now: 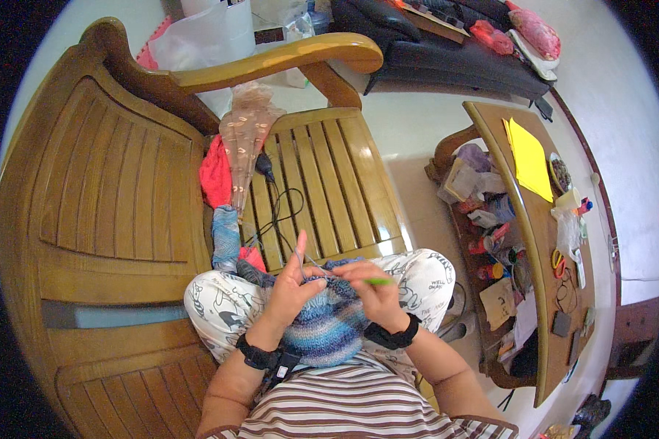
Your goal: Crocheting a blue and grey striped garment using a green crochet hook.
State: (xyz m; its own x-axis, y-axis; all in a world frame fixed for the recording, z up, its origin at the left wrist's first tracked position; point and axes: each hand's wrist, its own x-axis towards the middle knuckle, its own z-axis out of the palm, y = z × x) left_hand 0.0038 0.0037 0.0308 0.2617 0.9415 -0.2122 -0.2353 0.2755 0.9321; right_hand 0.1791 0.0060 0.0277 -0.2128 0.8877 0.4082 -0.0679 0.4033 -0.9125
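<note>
A knitted piece (322, 333) in blue, grey and white stripes lies in my lap. My left hand (294, 287) pinches its top edge between thumb and fingers, with the index finger raised and a strand of grey yarn (305, 257) running by it. Close beside it, my right hand (377, 289) grips a crochet hook whose green handle (379, 281) sticks out to the right. The hook's tip meets the work between both hands and is too small to make out. Left of my lap, a blue ball of yarn (225, 238) rests on the bench seat.
On the slatted wooden bench (337, 175) lie a black cable (277, 208), a red cloth (214, 175) and a patterned brown bag (249, 121). To the right stands a wooden table (516, 212) with yellow sheets (527, 159), scissors (558, 263) and a crowded lower shelf. A black sofa (447, 62) stands beyond.
</note>
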